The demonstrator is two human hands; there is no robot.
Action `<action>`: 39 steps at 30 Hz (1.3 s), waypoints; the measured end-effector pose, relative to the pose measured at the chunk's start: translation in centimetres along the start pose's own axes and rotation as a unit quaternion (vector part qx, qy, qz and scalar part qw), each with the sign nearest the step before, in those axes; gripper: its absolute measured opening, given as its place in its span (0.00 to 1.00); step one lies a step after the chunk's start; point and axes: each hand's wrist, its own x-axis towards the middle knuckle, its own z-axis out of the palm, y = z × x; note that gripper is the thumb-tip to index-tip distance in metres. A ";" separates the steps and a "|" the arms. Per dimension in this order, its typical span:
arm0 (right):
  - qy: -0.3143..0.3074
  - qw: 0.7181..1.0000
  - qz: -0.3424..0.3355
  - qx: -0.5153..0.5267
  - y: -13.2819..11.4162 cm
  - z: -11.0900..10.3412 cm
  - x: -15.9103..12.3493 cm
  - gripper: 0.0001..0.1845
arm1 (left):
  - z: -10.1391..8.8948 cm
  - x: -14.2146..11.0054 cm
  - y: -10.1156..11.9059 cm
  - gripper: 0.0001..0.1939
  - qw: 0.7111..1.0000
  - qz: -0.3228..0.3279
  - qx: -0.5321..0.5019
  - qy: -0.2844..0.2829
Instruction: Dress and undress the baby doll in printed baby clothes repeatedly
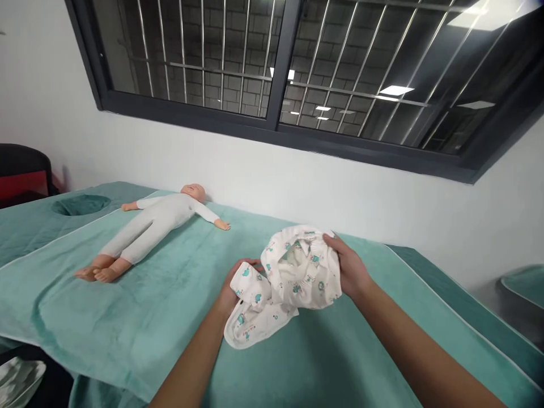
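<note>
Both hands hold a white baby garment [306,277] with small teal and orange animal prints, raised over the bed. It is bunched up, with an opening facing me and a rounded flap hanging at its lower left; its exact cut cannot be made out. My left hand [232,280] grips the folded left part, its fingers partly hidden behind the cloth. Around the right edge, my right hand [349,263] is closed, thumb in front. A baby doll [164,218] in a white bodysuit lies on its back to the left, apart from both hands.
A teal plush cover [170,300] is spread over the bed, which has a face hole [83,204] at the left. Behind it are a white wall and a barred window [272,122]. A black and red chair [23,173] stands far left.
</note>
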 end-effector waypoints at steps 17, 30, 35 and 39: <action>0.415 0.828 -0.267 -0.268 -8.6 -10.9 -7.2 0.07 | 3.9 -2.3 4.1 0.32 0.906 -0.123 0.399 -0.072; 0.046 0.911 -0.080 -0.402 0.7 -7.9 -9.8 0.31 | 13.3 -2.4 9.2 0.30 0.937 0.056 0.288 -0.190; -0.071 0.951 -0.149 -0.262 -2.8 -0.9 -9.0 0.37 | 16.1 -6.9 14.5 0.28 0.901 0.100 0.334 -0.260; -0.064 0.959 -0.126 -0.246 -4.1 2.3 -8.7 0.24 | 15.6 -8.3 16.3 0.30 0.920 0.137 0.290 -0.225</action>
